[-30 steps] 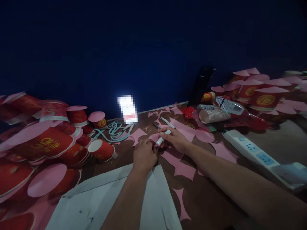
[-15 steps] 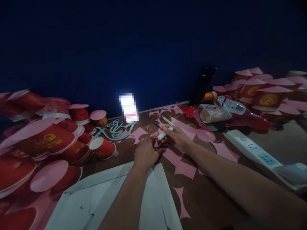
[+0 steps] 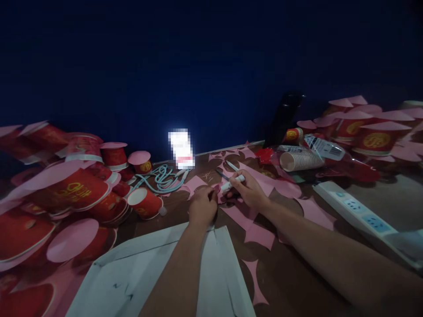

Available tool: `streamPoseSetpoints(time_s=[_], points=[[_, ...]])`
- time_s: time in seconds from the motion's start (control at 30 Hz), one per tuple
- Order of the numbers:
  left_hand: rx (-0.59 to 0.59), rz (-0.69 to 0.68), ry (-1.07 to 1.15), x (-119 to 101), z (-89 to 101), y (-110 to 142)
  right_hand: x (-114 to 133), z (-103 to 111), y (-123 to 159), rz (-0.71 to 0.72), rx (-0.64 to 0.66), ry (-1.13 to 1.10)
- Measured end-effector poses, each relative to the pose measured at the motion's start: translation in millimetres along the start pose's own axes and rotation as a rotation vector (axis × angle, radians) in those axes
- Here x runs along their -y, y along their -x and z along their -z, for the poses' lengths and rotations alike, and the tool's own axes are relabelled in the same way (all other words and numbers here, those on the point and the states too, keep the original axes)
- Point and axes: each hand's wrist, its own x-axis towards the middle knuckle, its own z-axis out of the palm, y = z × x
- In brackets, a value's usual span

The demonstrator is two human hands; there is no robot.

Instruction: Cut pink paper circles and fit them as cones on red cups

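Observation:
My right hand (image 3: 249, 190) is closed around a small white cylinder (image 3: 232, 183) that looks like a glue stick. Close beside it, my left hand (image 3: 202, 206) is curled with its fingertips pinched at a small pink piece (image 3: 217, 189), apparently paper and partly hidden by the fingers. Just beyond the right fingers are a dark pointed tool (image 3: 222, 175) and a white pen (image 3: 231, 166). Pink paper offcuts (image 3: 261, 235) with curved cut edges lie under and around both hands. Left of my left hand, a red paper cup (image 3: 145, 203) rests on its side.
Red cups with pink paper discs (image 3: 84, 187) are heaped at the left; more cups (image 3: 376, 138) stand at the right. A lit phone (image 3: 181, 149) stands behind a coiled cable (image 3: 158, 178). Nested cups (image 3: 300, 161), a power strip (image 3: 360, 211) and a white board-like sheet (image 3: 158, 273) are around.
The whole view has shifted slightly, so things appear a little farther right. The left fingers have curled in more, and the white cylinder is turned slightly in my right hand.

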Motion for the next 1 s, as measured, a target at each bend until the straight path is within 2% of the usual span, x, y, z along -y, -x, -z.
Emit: streamPoseSetpoints(time_s=[0.13,0.27,0.37,0.5,0.6,0.7,0.8,0.9,1.0], points=[[-0.002,0.011,0.044,5.4,-2.8,-4.3,-3.8,3.3,1.2,0.124,-0.006,0.103],[0.009,0.003,-0.017,5.1,-2.7,-5.4,-1.4,2.4,3.9,0.244,-0.036,0.255],[0.015,0.017,-0.041,2.9,-1.7,-5.2,0.8,0.0,5.6,0.250,-0.024,0.328],[0.018,0.031,-0.066,1.2,-0.6,-5.5,-3.0,-1.7,5.0,0.191,0.030,0.309],[0.032,0.047,-0.082,0.6,-0.5,-6.3,-7.0,-1.1,2.9,0.161,-0.011,0.338],[0.035,0.058,-0.073,0.6,-0.6,-6.7,-6.7,0.9,0.5,0.258,-0.075,0.516],[0.037,0.065,-0.055,1.4,-0.8,-6.6,-4.2,2.9,-1.1,0.383,-0.049,0.682],[0.043,0.080,-0.040,2.5,-1.3,-6.6,-4.0,2.8,-1.9,0.432,-0.006,0.739],[0.023,0.076,-0.030,2.6,-1.4,-6.7,-5.7,1.0,-2.5,0.447,-0.016,0.781]])
